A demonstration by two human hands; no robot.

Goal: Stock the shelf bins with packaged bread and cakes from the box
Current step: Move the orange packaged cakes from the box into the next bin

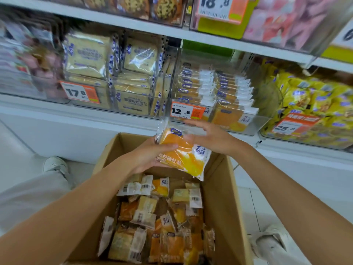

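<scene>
Above the far edge of the open cardboard box, the left hand grips a glossy orange-and-white bread packet from below and from the left, thumb laid across its printed face and fingers curled under it. Just beside it, the right hand rests on the packet's upper right corner with fingers loosely spread and only lightly bent; whether it truly clasps the film cannot be told. The packet is a flat, roughly square pillow of crinkled clear-and-printed plastic with crimped seams, tilted so its long axis runs from upper left, toward the shelf, down to lower right over the box, its printed face turned up to the camera.

Below the hands, the box's brown corrugated walls hold a loose jumble of similar small packets, orange ones mixed with paler cream ones, lying at all angles, some showing barcodes.

Beyond the box's far edge stands a white shelf with clear, hard plastic bins. The bin straight ahead of the hands carries neat overlapping rows of matching orange packets and a price tag reading 12.8. To its left a bin holds pale sliced bread packs; to its right, a bin holds yellow wrapped cakes
</scene>
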